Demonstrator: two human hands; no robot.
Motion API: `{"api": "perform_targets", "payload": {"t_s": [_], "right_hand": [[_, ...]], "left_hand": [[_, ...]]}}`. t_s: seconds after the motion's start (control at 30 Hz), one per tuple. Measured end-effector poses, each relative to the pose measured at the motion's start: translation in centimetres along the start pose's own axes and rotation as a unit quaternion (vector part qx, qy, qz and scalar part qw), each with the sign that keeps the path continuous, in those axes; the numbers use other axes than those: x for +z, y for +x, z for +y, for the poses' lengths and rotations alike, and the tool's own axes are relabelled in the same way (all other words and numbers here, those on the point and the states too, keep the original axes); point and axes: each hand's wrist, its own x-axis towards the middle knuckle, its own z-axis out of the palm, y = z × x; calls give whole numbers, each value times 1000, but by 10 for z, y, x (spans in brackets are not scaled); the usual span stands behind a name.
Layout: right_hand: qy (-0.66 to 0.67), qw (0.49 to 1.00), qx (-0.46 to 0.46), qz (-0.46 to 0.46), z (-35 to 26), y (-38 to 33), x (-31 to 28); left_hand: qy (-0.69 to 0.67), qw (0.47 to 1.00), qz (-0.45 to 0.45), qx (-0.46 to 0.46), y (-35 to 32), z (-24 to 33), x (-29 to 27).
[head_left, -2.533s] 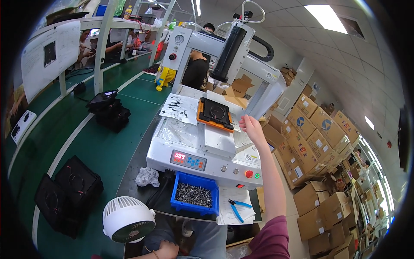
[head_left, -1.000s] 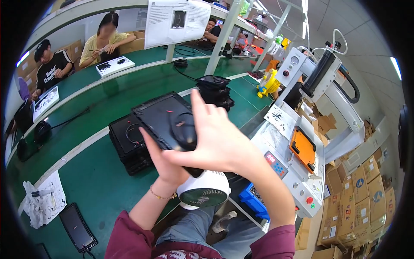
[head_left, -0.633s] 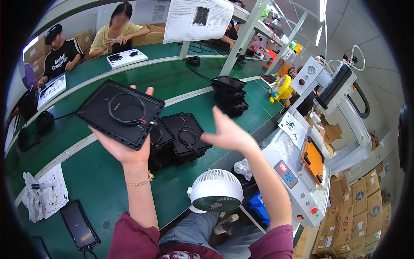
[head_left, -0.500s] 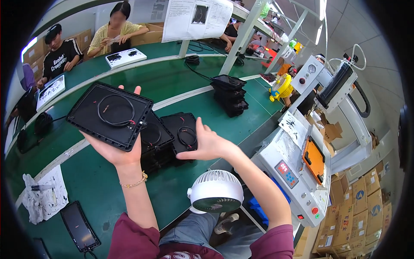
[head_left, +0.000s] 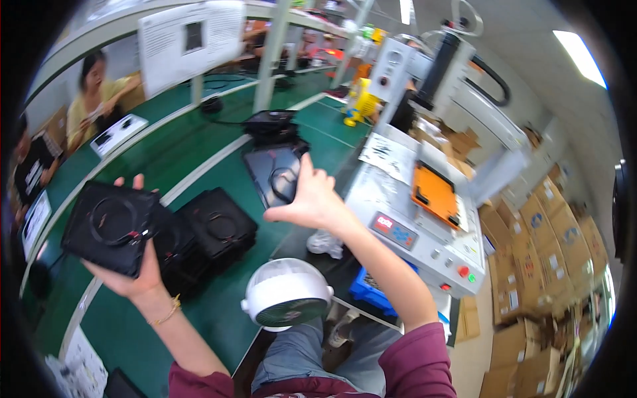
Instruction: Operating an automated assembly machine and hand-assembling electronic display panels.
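Left hand (head_left: pixel 129 268) cups flat black panel (head_left: pixel 111 227) from beneath, fingers curled over far edge. Right hand (head_left: pixel 312 199) grips second black panel (head_left: pixel 275 176) (raised above green bench (head_left: pixel 199 152)). Black stack (head_left: pixel 215 229) just beside; white fan (head_left: pixel 286 302) below, grey machine (head_left: pixel 411 225) right.

Brown cardboard boxes (head_left: pixel 531 265) stacked far right; white paper sign (head_left: pixel 192 43) top; red display (head_left: pixel 396 229) on machine.

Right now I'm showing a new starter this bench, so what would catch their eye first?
Two raised hands: the left hand holds up a black square panel with a ring-shaped cable, and the right hand grips another black panel at centre. Below them sits a white round fan, and to the right a grey machine carrying an orange tray.
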Motion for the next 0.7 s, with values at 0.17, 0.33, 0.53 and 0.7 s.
{"api": "perform_targets", "payload": {"t_s": [0.17,0.33,0.53,0.7], "right_hand": [[-92,971,148,161,111,-15,-104],[-156,907,363,147,201,-35,-160],[-100,919,373,78,218,-38,-152],[-88,918,379,73,232,-21,-149]], "left_hand": [[38,999,6,-16,-11,-9,17],[31,998,5,-59,-20,-25,25],[22,996,2,-86,-22,-30,24],[-6,994,8,-106,-22,-36,20]]}}
